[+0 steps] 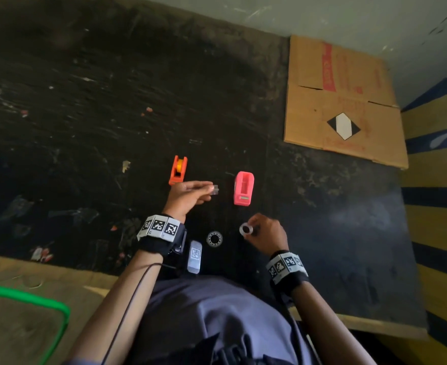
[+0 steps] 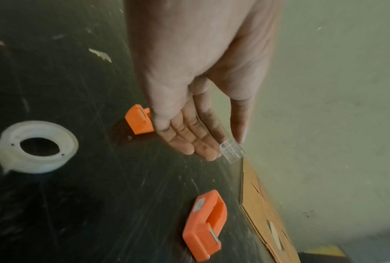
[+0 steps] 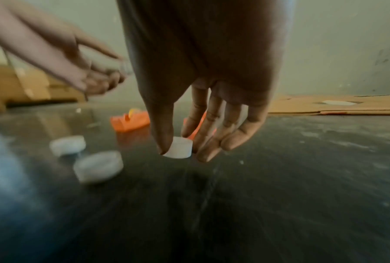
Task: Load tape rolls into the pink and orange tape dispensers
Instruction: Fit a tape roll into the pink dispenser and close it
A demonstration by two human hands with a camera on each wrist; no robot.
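Observation:
On the black table [image 1: 335, 233] stands the orange dispenser [image 1: 178, 169] with a yellowish roll inside. The pink dispenser [image 1: 244, 188] stands to its right with its bay empty. My left hand [image 1: 209, 192] hovers between them, thumb and fingertips pinching a small clear plastic core [image 1: 215, 190], also seen in the left wrist view as the clear core [image 2: 232, 150]. Nearer me, my right hand [image 1: 251, 227] pinches a white tape roll [image 1: 246, 229] just above the table; this white roll [image 3: 179, 147] sits between thumb and fingers. Another tape roll [image 1: 214, 238] lies flat between my wrists.
A flattened cardboard box [image 1: 343, 101] lies at the back right against the wall. Paper scraps litter the left of the table. A green-rimmed object [image 1: 46, 304] sits low at the front left. Striped blue and yellow surfaces [image 1: 438, 206] border the right side.

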